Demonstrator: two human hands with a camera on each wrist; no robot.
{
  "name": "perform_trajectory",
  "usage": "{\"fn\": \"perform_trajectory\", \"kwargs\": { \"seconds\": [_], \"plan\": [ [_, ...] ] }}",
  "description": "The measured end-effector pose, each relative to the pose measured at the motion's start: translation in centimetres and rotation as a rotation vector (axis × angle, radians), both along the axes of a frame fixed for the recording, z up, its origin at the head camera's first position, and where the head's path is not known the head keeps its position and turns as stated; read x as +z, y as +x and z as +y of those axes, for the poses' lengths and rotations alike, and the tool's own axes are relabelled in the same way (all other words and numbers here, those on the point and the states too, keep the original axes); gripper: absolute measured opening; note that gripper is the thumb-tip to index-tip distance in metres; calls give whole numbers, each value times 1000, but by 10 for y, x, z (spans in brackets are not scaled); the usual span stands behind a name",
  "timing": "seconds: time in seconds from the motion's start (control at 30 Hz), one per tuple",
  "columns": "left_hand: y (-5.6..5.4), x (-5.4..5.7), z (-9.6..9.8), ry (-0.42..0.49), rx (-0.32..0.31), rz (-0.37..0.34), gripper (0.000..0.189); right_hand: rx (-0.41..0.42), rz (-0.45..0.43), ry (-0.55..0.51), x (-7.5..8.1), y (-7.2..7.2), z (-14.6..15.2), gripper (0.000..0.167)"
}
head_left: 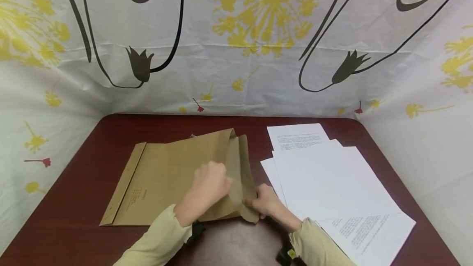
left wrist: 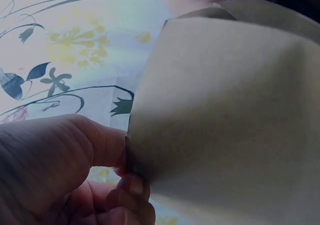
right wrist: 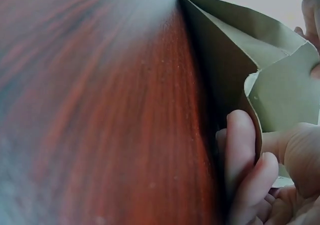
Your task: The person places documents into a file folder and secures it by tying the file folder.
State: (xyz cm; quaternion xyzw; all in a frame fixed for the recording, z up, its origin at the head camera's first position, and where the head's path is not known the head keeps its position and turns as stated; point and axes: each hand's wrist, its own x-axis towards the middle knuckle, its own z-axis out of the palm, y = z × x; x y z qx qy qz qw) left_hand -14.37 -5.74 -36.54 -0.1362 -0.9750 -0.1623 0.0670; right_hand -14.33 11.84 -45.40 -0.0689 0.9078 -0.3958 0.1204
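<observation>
A large brown paper envelope (head_left: 166, 171) lies on the dark red table, with its mouth at the right gaping. Its upper layer is lifted near the mouth. My left hand (head_left: 210, 182) pinches the edge of that raised layer between thumb and fingers, as the left wrist view shows. At the mouth's near corner, my right hand (head_left: 267, 202) grips the envelope's flap (head_left: 246, 175), thumb on the inner face and fingers beneath. In the right wrist view, the fingers (right wrist: 241, 145) lie between the paper and the tabletop. Small red print shows at the envelope's lower left.
Overlapping white paper sheets (head_left: 332, 180), some with printed text, spread over the right side of the table (head_left: 406, 192). One corner lies beneath my right forearm. A patterned white cloth (head_left: 236, 69) hangs behind and along both sides. A folded strip (head_left: 123, 184) runs down the envelope's left end.
</observation>
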Motion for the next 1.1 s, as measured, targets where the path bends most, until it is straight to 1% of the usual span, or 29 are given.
{"fn": "perform_trajectory", "kwargs": {
  "seconds": [0.17, 0.37, 0.43, 0.53, 0.63, 0.8, 0.93, 1.1],
  "plan": [
    [7, 2, -2, -24, 6, 57, 38, -26, -30, -7, -1, 0, -1, 22],
    [14, 1, 0, -149, 23, 204, 40, -43, -64, -25, -1, -1, -1, 22],
    [15, 1, 0, -181, 37, 232, 39, -48, -76, -30, -1, -1, -1, 22],
    [16, 2, 1, -192, 50, 237, 38, -57, -88, -37, -1, -1, -1, 23],
    [16, 3, 2, -192, 51, 227, 39, -63, -93, -37, -1, -2, -1, 23],
    [14, 1, 2, -185, 25, 200, 41, -64, -90, -40, -1, -2, 0, 24],
    [8, -4, 3, -134, -15, 157, 41, -62, -85, -42, -1, -2, 0, 26],
    [0, -15, 2, -42, -66, 116, 41, -52, -69, -36, -2, -2, 0, 28]
  ]
}}
